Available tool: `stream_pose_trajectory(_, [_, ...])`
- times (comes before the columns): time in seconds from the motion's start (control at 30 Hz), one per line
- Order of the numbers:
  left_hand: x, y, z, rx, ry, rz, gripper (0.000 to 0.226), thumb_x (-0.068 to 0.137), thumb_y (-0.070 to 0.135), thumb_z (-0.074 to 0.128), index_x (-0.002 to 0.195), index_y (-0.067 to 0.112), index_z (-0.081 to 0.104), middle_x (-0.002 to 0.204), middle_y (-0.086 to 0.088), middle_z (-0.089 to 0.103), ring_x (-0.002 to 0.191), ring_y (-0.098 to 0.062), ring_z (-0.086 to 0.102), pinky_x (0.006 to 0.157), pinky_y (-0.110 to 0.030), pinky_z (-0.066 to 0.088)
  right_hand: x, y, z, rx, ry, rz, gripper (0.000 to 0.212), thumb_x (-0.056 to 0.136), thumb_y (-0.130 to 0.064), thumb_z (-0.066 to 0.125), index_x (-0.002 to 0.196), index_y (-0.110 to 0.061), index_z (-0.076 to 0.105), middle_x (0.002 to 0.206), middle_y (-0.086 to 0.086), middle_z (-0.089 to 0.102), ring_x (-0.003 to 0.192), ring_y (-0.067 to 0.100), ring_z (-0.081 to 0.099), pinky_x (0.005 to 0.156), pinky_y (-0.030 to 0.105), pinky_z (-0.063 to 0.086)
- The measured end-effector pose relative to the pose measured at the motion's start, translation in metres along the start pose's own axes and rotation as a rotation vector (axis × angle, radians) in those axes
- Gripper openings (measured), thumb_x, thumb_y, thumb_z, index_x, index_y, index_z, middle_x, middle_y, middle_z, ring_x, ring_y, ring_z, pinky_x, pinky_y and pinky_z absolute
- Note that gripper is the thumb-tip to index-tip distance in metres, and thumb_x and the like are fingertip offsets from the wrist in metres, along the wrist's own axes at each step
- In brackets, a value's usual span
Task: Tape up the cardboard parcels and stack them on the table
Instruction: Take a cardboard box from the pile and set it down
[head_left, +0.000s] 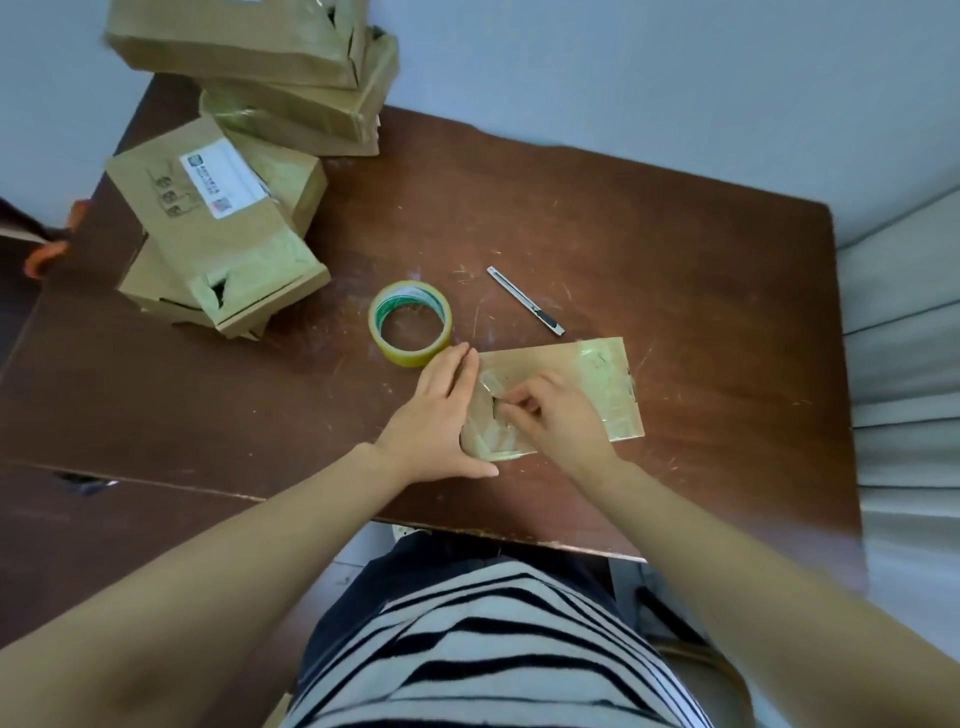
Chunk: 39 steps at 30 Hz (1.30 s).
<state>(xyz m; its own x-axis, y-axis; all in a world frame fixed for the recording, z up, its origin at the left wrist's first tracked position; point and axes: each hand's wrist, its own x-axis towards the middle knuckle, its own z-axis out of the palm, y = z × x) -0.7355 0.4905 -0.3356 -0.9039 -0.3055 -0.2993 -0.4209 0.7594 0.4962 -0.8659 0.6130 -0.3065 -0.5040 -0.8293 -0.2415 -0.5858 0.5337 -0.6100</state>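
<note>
The fingers (511, 410) of my right hand (556, 415) are curled, pinching a strip of clear tape (489, 387) down onto the left end of the flat cardboard parcel (597, 384). My left hand (441, 410) presses straight fingers against that end. The parcel lies flat near the front edge of the table (675, 249), long axis left to right, its taped end pointing right. Other taped parcels (223, 244) are piled far left, so I judge this one half sealed and not yet stacked.

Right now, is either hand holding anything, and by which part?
The left hand steadies the flat parcel at its left end, fingers straight. The right hand pinches the clear tape on the parcel's top, near that end.
</note>
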Motion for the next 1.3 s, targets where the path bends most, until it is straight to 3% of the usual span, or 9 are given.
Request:
stream_pose_trajectory(0.23, [0.0, -0.003, 0.0, -0.031, -0.021, 0.035, 0.135, 0.063, 0.066, 0.073, 0.15, 0.008, -0.012, 0.157, -0.003, -0.017, 0.143, -0.016, -0.016, 0.116, -0.038, 0.011, 0.003, -0.011, 0.005, 0.062, 0.021, 0.221, 0.021, 0.082, -0.025, 0.073, 0.095, -0.009, 0.066, 0.105, 0.001, 0.054, 0.08, 0.01, 0.054, 0.077, 0.024, 0.046])
stream_pose_trajectory(0.4, [-0.001, -0.005, 0.002, -0.035, -0.011, 0.041, 0.134, 0.063, 0.066, 0.073, 0.15, 0.008, -0.012, 0.157, -0.003, -0.019, 0.144, -0.019, -0.017, 0.116, -0.036, 0.012, 0.003, -0.015, 0.011, 0.024, 0.024, 0.328, 0.021, 0.083, -0.023, 0.072, 0.09, -0.004, 0.067, 0.106, 0.005, 0.05, 0.086, 0.021, 0.058, 0.082, 0.035, 0.049])
stream_pose_trajectory(0.67, [-0.002, -0.005, 0.001, -0.023, -0.011, 0.048, 0.133, 0.064, 0.066, 0.072, 0.15, 0.009, -0.012, 0.155, 0.002, -0.02, 0.144, -0.018, -0.016, 0.115, -0.037, 0.02, 0.004, -0.015, 0.012, 0.118, 0.008, 0.348, 0.013, 0.085, -0.013, 0.069, 0.082, -0.001, 0.066, 0.1, 0.003, 0.042, 0.083, 0.013, 0.045, 0.075, 0.019, 0.035])
stream_pose_trajectory(0.8, [-0.002, -0.006, 0.002, -0.021, -0.009, 0.049, 0.133, 0.063, 0.066, 0.073, 0.15, 0.01, -0.011, 0.155, 0.002, -0.02, 0.144, -0.018, -0.016, 0.114, -0.037, 0.023, 0.004, -0.013, 0.007, 0.181, 0.002, 0.355, 0.011, 0.086, -0.01, 0.068, 0.082, 0.0, 0.065, 0.098, 0.003, 0.044, 0.085, 0.014, 0.046, 0.076, 0.02, 0.036])
stream_pose_trajectory(1.0, [-0.001, -0.013, 0.0, -0.09, -0.02, 0.079, 0.133, 0.063, 0.071, 0.069, 0.15, 0.011, -0.012, 0.155, 0.005, -0.022, 0.143, -0.014, -0.017, 0.115, -0.038, 0.018, 0.011, -0.017, 0.003, 0.079, -0.088, 0.379, 0.013, 0.089, -0.014, 0.064, 0.086, -0.001, 0.063, 0.106, 0.003, 0.039, 0.087, 0.012, 0.044, 0.078, 0.02, 0.037])
stream_pose_trajectory(1.1, [-0.002, -0.016, -0.001, -0.164, 0.001, 0.101, 0.122, 0.068, 0.064, 0.071, 0.152, 0.019, -0.005, 0.157, 0.003, -0.019, 0.144, -0.014, -0.014, 0.113, -0.04, 0.023, 0.016, -0.021, -0.002, -0.004, -0.136, 0.392, 0.017, 0.09, -0.017, 0.064, 0.076, -0.009, 0.058, 0.106, 0.004, 0.037, 0.087, 0.014, 0.045, 0.084, 0.026, 0.042])
stream_pose_trajectory(1.2, [-0.003, -0.015, 0.0, -0.239, 0.062, 0.115, 0.092, 0.071, 0.052, 0.075, 0.143, 0.026, 0.024, 0.159, -0.002, -0.009, 0.146, -0.018, -0.006, 0.108, -0.041, 0.032, 0.021, -0.021, -0.004, -0.061, -0.175, 0.401, 0.021, 0.09, -0.018, 0.064, 0.094, 0.003, 0.066, 0.113, 0.009, 0.041, 0.093, 0.021, 0.049, 0.09, 0.03, 0.044])
stream_pose_trajectory(1.3, [-0.002, -0.012, 0.003, -0.31, 0.112, 0.109, 0.055, 0.08, 0.044, 0.07, 0.125, 0.025, 0.044, 0.159, -0.005, -0.002, 0.146, -0.018, -0.003, 0.102, -0.031, 0.029, 0.024, -0.023, -0.003, -0.091, -0.191, 0.399, 0.023, 0.088, -0.019, 0.066, 0.101, 0.001, 0.069, 0.12, 0.014, 0.048, 0.103, 0.025, 0.054, 0.086, 0.028, 0.044])
